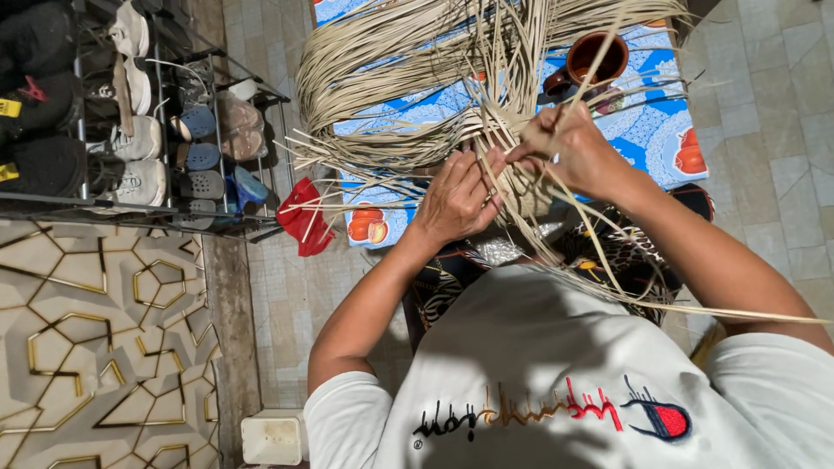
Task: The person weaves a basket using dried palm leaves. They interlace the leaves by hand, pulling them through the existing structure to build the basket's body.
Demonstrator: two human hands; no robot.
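The woven cane work (pixel 512 187) sits at scene centre on the person's lap, directly under both hands. The left hand (pixel 456 198) is closed narrowly, pinching a cane strip at the weave's left edge. The right hand (pixel 569 148) lies slightly farther and to the right, fingers closed on another strip. Loose strips (pixel 391 61) fan from the weave toward the far left over a blue patterned cloth (pixel 647 122); other strips trail near-right. A brown mug (pixel 595 59) stands beyond the right hand.
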